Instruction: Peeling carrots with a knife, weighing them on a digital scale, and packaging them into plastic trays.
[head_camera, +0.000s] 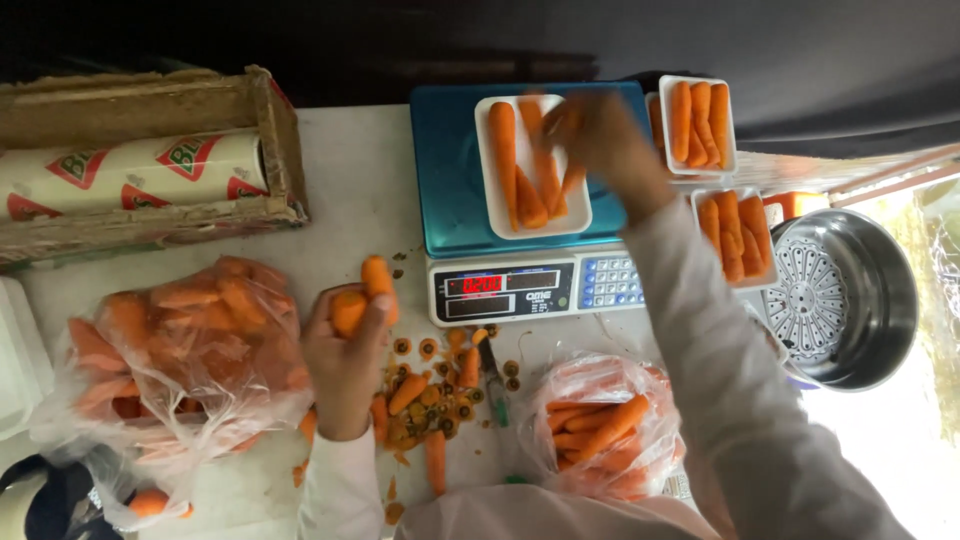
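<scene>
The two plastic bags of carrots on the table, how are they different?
The left bag is larger and fuller than the right bag. The left bag's carrots show only as blurred orange shapes through crumpled plastic; in the right bag single slim carrots can be made out. The left bag lies beside the left hand, which holds two carrots; the right bag lies below the scale. Both are clear plastic holding orange carrots.

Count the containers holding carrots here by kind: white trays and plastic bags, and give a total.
White trays with carrots: 3 (one on the scale, two to its right)
Clear plastic bags of carrots: 2 (large, small)
Total: 5
</scene>
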